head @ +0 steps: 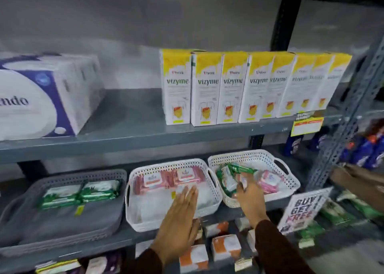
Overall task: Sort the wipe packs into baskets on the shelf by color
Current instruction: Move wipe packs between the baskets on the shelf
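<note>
Three baskets stand on the middle shelf. The grey basket point(62, 228) on the left holds two green wipe packs point(80, 192). Two pink wipe packs point(168, 179) lie at the back of the middle white basket point(133, 211). The right white basket point(288, 182) holds a mix of green packs point(242, 168) and a pink pack point(269, 182). My left hand point(180, 217) hovers flat with fingers spread over the middle basket's front rim, holding nothing. My right hand point(248, 197) reaches into the right basket, its fingers curled on a blurred pale pack there.
Yellow-and-white boxes point(245, 86) and a tissue bundle point(41, 97) fill the shelf above. Orange-and-white boxes point(225, 246) sit on the shelf below. A "Buy 1 Get 1 Free" sign point(301, 210) hangs right of the baskets. Another person's hand point(357, 180) reaches in at the right edge.
</note>
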`<state>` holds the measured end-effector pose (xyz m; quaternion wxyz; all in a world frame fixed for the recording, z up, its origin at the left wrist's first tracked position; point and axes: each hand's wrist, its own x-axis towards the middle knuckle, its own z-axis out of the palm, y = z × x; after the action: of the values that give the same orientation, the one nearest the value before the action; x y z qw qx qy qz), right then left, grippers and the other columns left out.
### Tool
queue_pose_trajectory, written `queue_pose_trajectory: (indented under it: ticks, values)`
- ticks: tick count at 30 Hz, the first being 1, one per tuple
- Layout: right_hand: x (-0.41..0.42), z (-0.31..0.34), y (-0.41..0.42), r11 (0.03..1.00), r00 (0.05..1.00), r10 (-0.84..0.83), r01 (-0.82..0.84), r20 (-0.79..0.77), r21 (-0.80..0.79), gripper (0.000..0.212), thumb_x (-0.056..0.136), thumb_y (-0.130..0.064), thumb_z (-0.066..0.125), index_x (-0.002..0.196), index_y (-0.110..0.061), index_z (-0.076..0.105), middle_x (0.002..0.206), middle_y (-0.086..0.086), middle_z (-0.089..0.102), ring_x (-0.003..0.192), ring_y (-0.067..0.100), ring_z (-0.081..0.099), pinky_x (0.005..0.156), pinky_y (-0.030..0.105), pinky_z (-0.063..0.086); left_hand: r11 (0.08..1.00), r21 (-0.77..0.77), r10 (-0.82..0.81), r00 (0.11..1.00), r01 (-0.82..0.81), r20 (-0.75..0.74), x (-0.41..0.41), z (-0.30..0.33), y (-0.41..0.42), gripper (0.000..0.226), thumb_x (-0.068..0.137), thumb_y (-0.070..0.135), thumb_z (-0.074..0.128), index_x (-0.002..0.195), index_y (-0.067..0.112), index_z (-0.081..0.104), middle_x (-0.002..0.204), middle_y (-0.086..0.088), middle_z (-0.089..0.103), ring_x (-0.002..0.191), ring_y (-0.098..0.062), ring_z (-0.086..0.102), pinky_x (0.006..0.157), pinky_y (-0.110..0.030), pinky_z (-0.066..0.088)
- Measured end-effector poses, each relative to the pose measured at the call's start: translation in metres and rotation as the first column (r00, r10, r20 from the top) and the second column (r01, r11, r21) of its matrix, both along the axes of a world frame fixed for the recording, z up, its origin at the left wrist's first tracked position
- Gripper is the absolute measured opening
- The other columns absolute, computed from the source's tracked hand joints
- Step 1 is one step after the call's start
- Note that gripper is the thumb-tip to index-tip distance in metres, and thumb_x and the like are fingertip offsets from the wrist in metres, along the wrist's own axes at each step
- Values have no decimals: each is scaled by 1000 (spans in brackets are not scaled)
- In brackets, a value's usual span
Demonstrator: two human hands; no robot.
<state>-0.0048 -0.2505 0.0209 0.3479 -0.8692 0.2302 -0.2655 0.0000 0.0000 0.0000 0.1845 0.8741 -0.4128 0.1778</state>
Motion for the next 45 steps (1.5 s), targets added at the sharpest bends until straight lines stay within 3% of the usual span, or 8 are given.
queue_pose_trajectory:
  ticks: [6,13,22,25,29,35,38,45]
  values:
    - [51,-21,-48,922,964,75,30,-254,387,30,91,-15,64,119,-5,60,76,6,66,60,19,63,56,35,53,989,130,82,993,-70,-86,15,-37,-52,71,99,43,37,154,15,2,161,0,5,148,-18,3,116,-31,-1]
    - [92,-28,-74,877,935,200,-38,-292,479,21,72,-22,84,67,-11,66,66,5,68,67,23,65,76,43,57,961,212,205,972,-178,-112,18,-52,-59,60,101,47,32,152,17,24,158,-1,22,146,-22,16,113,-36,9]
    - [72,25,-83,807,987,98,-3,-128,591,25,81,-21,78,96,-1,71,85,11,70,69,21,61,60,30,50,958,182,250,955,-220,-161,18,-59,5,60,101,38,43,153,18,22,160,2,21,148,-18,10,116,-40,16]
    - [59,52,-69,810,995,91,-55,-33,584,24,81,-25,79,99,-13,68,98,7,68,84,26,65,81,37,52,951,145,294,942,-272,-165,17,-58,35,57,101,40,40,151,16,26,159,0,24,147,-20,14,115,-41,19]
    - [64,61,-11,737,959,281,-230,22,636,58,75,-21,85,123,-32,53,114,6,62,75,15,62,69,34,53,915,121,399,908,-385,-127,22,-54,88,59,100,40,39,150,10,30,159,-3,22,147,-24,16,118,-38,13]
    - [89,36,161,516,733,674,-555,92,652,53,82,4,73,118,-33,56,116,6,68,85,18,72,73,38,60,823,191,564,812,-535,-154,36,-54,193,61,99,44,35,148,7,33,154,-11,33,143,-31,27,114,-45,21]
    - [103,21,244,517,638,769,-653,34,553,36,86,-4,72,115,-25,63,124,0,64,103,23,67,91,38,53,813,220,575,804,-539,-151,33,-54,234,60,100,45,32,144,6,41,150,-13,40,138,-32,36,115,-40,18]
    - [139,-21,360,619,619,763,-621,-184,481,26,93,-3,58,115,-13,67,117,1,63,102,17,59,80,19,41,840,175,538,828,-513,-156,22,-47,289,58,102,44,25,140,7,47,142,-11,51,131,-27,46,114,-36,21]
